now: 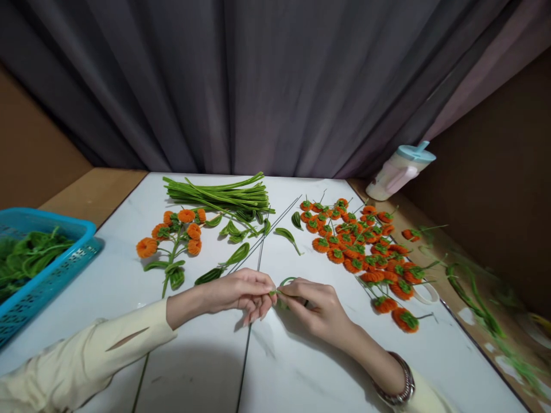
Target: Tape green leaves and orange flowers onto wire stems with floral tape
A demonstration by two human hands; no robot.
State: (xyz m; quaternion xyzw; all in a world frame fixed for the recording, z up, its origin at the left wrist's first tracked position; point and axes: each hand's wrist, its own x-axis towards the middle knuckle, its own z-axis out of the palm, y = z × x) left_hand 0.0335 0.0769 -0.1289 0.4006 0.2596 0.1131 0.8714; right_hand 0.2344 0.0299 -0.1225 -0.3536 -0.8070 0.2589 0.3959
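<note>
Thumb and fingertips of my left hand [235, 291] pinch a small green piece [272, 293] near the table's middle. Close against it, my right hand [321, 307] is closed in a pinch on the same spot. A thin green loop [287, 280], perhaps a roll of tape, shows behind the right fingers, mostly hidden. Fuzzy green leaves [236, 254] lie just beyond the hands. To the left rests a stem with orange fuzzy flowers [172, 241] and leaves. Many loose orange flower heads [353, 250] with green tops and wire tails spread to the right.
A bundle of green fuzzy stems [219, 195] lies at the back of the white table [193, 355]. At left stands a blue basket [81, 246] of green pieces. A lidded cup [400, 172] is at back right. Long thin wires [279, 217] cross the middle.
</note>
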